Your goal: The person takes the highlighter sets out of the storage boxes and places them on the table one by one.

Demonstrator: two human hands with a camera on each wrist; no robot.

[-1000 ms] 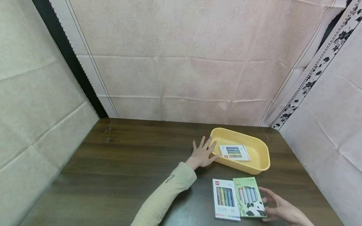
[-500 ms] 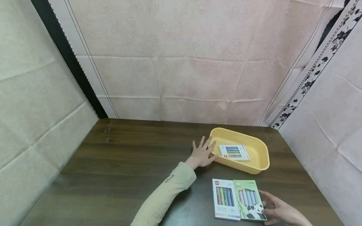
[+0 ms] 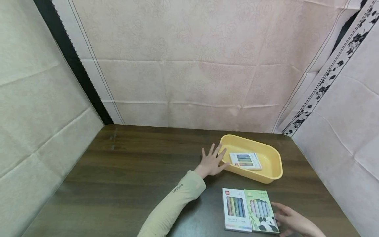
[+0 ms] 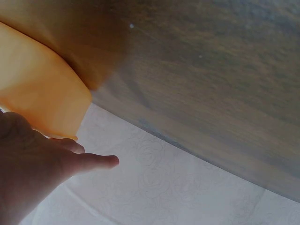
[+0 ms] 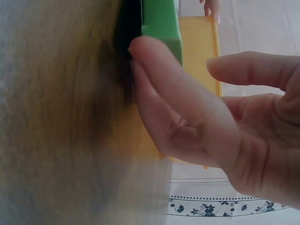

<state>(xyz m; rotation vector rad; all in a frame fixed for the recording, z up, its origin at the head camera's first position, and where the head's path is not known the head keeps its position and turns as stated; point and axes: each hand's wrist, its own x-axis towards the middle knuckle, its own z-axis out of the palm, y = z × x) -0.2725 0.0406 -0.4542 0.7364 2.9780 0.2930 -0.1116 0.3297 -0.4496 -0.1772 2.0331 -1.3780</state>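
Note:
A yellow plastic basket (image 3: 251,175) stands toward the back right of the table; inside it lies a small white pen box (image 3: 245,160) with a window. My left hand (image 3: 211,163) spreads its fingers over the basket's left end, touching the rim. In front of the basket, a white box of colored pens (image 3: 237,210) and a green panda-print pen box (image 3: 262,210) lie side by side. At the green box's right edge is my right hand (image 3: 293,220), fingers loosely bent, fingertips against its side. The right wrist view shows the green box's corner (image 5: 161,28) by a fingertip, the thumb apart from it.
The brown wooden table (image 3: 124,177) stretches far to the left of the boxes. Pale cloth curtains (image 3: 189,82) hang behind the table and along both sides.
The green box has slid slightly toward me along the white box, its near edge now about level with it. My right hand moved with it; the left hand stayed put.

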